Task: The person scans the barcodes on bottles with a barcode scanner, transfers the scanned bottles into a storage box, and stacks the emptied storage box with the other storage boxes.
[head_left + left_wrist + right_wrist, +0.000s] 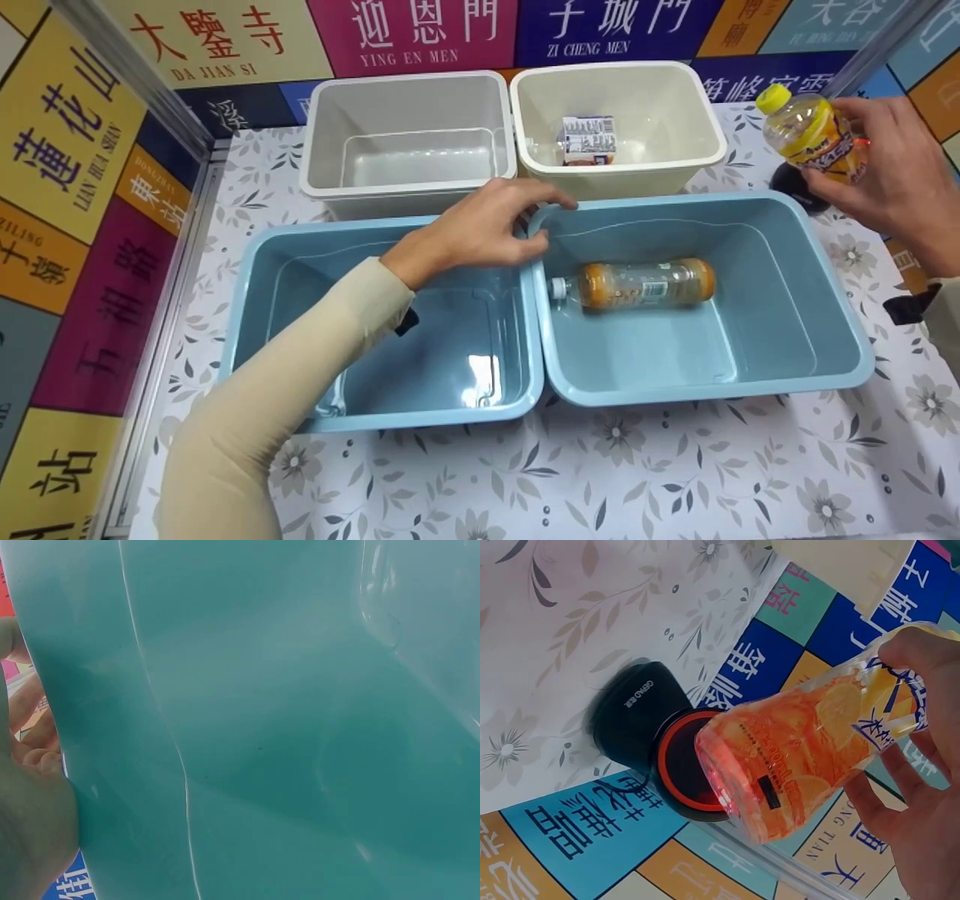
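My right hand grips a small iced tea bottle with a yellow cap and an orange label printed with lemon slices. The bottle tilts, its base toward a black scanner with a red-orange ring. Red light glows on the base. My left hand reaches over the left blue bin. Its loosely bent fingers and thumb rest at the back left corner of the right blue bin. In that bin a clear bottle with a white cap and orange ends lies on its side.
Behind the blue bins stand a grey bin and a cream bin. The cream one holds a bottle with a white printed label. A flower-patterned cloth covers the table. Panels with Chinese characters wall the back and sides.
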`<control>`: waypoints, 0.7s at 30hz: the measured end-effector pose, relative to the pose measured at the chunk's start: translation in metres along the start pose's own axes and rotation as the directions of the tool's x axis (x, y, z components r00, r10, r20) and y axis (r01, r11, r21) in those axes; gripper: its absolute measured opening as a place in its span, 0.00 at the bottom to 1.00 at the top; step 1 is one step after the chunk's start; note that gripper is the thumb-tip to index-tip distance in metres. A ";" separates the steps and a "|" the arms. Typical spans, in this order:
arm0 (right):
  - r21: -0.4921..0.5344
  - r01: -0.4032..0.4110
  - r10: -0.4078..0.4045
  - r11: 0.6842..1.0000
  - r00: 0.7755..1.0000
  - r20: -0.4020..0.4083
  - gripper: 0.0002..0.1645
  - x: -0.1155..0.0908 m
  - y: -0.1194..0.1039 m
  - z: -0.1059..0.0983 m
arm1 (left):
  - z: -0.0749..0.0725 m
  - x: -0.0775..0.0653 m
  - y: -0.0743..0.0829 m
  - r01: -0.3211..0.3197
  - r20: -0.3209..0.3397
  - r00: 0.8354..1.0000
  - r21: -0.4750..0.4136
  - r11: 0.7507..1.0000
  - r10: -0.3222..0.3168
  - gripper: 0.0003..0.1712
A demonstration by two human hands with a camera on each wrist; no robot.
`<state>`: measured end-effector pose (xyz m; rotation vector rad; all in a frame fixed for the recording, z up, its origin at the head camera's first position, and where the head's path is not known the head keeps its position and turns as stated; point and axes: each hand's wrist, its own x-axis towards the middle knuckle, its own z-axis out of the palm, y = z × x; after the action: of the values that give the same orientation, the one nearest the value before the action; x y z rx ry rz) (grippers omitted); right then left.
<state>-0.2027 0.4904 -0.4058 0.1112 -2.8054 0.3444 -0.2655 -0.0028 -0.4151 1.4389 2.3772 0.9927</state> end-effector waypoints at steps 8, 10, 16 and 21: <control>0.016 0.041 -0.042 0.999 0.999 0.026 0.54 0.002 -0.014 -0.003 | 0.000 0.001 0.001 -0.002 0.001 1.000 0.012 1.000 0.002 0.29; 0.010 0.059 -0.060 0.998 0.998 0.028 0.54 0.002 -0.016 -0.003 | 0.000 0.001 0.001 0.009 0.009 1.000 0.016 1.000 -0.010 0.29; 0.008 0.091 -0.091 0.996 0.996 0.025 0.55 0.004 -0.024 -0.004 | -0.001 0.001 0.001 0.008 0.001 1.000 0.022 1.000 -0.008 0.29; 0.019 0.085 -0.086 0.996 0.996 0.017 0.55 0.006 -0.031 -0.005 | -0.001 0.001 -0.001 0.009 0.007 1.000 0.027 1.000 -0.009 0.29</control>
<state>-0.2028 0.4611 -0.3922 0.2389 -2.8050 0.3499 -0.2668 -0.0026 -0.4147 1.4375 2.3983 0.9557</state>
